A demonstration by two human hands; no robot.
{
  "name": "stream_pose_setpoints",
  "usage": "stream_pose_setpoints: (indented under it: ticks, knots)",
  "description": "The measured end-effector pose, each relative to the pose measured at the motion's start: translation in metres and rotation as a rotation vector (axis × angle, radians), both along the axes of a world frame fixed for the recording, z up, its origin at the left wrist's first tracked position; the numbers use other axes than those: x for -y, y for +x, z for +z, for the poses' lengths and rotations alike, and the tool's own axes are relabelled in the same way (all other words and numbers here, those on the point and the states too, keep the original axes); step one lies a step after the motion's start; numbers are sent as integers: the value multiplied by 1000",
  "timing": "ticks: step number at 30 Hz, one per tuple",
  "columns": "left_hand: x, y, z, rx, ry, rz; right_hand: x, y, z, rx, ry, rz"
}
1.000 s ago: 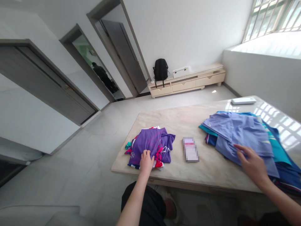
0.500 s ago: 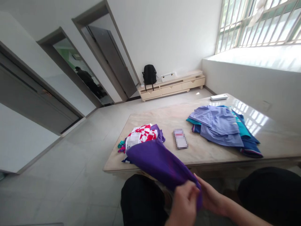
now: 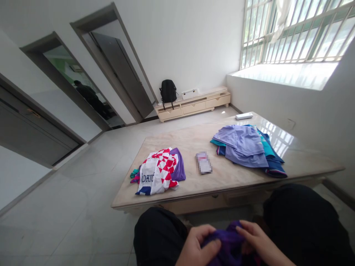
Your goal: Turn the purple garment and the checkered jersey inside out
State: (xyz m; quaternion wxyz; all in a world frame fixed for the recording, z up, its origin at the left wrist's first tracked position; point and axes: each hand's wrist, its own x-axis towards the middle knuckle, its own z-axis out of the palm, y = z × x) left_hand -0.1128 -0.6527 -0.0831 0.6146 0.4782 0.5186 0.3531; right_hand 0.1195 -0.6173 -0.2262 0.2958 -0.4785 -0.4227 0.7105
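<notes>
**Purple garment gathered in lap, both hands on it**

Room: white walls, pale tiled floor, barred window at upper right, grey doors along the left wall. A low cream cabinet stands against the far wall with a black backpack resting on its left end.

Worktop: large stone-look slab, glossy, reflecting the window at its right end. It carries two separate heaps of clothing, kept well apart, probably to tell one lot from the other.

Right heap: lavender-blue garments on top, teal and dark blue beneath, loosely laid and spread flat. A white remote-like object lies beyond it near the far edge.

Left heap: a red-and-white checkered jersey on top, lettering face up, purple fabric showing under its right side, teal and pink edges at the left.

Between the heaps: a small flat item, blurred, not identifiable.

Purple garment: off the worktop, bunched in the person's lap over black trousers, at the bottom edge of the view and partly cut off.

Left hand: grip closed on the near-left part of the bunched fabric, thumb over it.

Right hand: fingers curled over the right side, pinching the cloth. The two hands hold it close together, apparently to gather or sort out the fabric.
</notes>
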Motion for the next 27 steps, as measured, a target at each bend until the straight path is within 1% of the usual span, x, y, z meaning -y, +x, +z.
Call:
stream_pose_setpoints:
  ticks: [2,3,4,6,8,9,10,12,14,16,19,23,27]
  knots:
    - [-8,5,-3,149,-56,213,-6,14,28,53,145,-10]
    - [-12,11,-5,208,-75,264,-5,18,44,48,227,-12]
    - [-15,18,-7,257,-95,284,-1,19,61,37,305,12]
    - [-19,34,-8,320,-104,295,9,15,90,37,432,115]
    - [-21,48,-5,344,-66,279,18,4,111,87,511,167]
    - [-22,53,-2,349,-34,265,21,-2,118,126,540,152]
    - [-23,56,1,350,-3,254,21,-7,121,170,569,115]
    - [-26,58,8,346,31,240,17,-13,123,256,634,27]
    - [-28,56,14,348,47,249,10,-13,123,311,691,-11]
    - [-30,51,18,334,63,277,4,-9,125,327,722,8]
    - [-33,44,22,275,112,322,-1,-3,133,332,745,72]
    - [-37,35,24,195,152,313,-6,3,149,387,779,138]
    - [-40,26,29,190,209,298,-18,9,165,439,843,236]
